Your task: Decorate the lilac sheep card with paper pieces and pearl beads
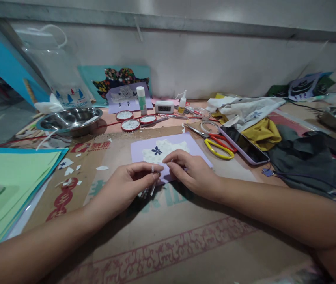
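Thumb and forefinger of my left hand (131, 181) pinch a thin whitish strip with small beads or a pattern on it; its lower end hangs beneath the fingertips. Close on the right, my right hand (193, 171) has its thumb and forefinger nearly together, and what lies between them is too small to make out. Both hands are over the front part of a lilac sheet (138, 146). On that sheet lies a white, uneven-edged piece (168, 146) with a dark blue flower (156, 150).
Yellow-handled scissors (219, 149) and a phone (245, 146) lie right of the sheet. Behind stand a glue stick (141, 100), small round dishes (130, 125) and a digital clock (164, 107). A metal bowl (70, 120) and green papers (17, 177) are at the left.
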{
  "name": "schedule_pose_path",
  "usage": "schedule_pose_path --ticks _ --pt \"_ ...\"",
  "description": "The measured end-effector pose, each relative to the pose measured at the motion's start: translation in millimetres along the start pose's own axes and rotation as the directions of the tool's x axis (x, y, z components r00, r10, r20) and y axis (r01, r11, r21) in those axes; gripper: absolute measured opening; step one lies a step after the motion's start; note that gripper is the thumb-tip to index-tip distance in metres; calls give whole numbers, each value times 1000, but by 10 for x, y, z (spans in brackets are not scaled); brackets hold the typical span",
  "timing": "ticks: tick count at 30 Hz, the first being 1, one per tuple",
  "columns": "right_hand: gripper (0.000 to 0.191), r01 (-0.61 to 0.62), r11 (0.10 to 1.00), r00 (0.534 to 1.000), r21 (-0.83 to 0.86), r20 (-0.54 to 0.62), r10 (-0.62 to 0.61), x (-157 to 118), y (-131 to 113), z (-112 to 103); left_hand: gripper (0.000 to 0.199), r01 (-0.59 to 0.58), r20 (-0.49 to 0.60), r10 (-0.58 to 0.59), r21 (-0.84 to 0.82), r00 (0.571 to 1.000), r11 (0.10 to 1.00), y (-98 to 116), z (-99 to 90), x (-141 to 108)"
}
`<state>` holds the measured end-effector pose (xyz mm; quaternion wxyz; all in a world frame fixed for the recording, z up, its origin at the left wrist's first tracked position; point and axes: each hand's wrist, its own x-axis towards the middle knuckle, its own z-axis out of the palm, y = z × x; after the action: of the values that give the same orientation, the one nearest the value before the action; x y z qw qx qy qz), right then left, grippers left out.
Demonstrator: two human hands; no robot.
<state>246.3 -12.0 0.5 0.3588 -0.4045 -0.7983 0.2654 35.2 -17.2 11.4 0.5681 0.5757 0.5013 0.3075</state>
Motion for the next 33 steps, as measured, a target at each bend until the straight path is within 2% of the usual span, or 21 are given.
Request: schedule_pose_path --ticks 2,4,6,9,14,20,24,29,33 --pt "12 -11 998 999 64 -29 13 -9 -1 2 32 19 9 -18 -34 1000 999 -19 -7 1" --pt "13 37 995 996 87 -79 -31 -29 -10 -3 35 34 16 -34 -58 999 998 -32 -14 4" --pt "14 133 990 986 51 -109 -127 -48 -23 -11 36 34 32 -32 -64 999 997 -34 -16 10" --pt "14 215 975 974 -53 -65 -218 -59 -29 -16 34 12 45 -10 -42 999 999 -23 -9 19" --pt "16 106 986 994 -132 4 -107 -36 -6 -10 30 -58 31 57 24 998 998 2 1 9" --pt "16 51 996 999 -79 19 -49 -19 -9 -12 25 -101 -4 102 101 995 990 24 -5 -37" --pt "13 -7 1000 999 -14 45 8 -10 -24 0 21 -144 18 143 100 990 984 40 8 -51" --pt "13 13 997 999 73 -42 -10 -30 -35 -2 30 -15 -47 16 20 999 1000 31 5 -14" --pt "14 52 994 996 95 -77 -45 -44 -33 -16 34 15 -20 -15 -4 1000 1000 21 -14 -2"
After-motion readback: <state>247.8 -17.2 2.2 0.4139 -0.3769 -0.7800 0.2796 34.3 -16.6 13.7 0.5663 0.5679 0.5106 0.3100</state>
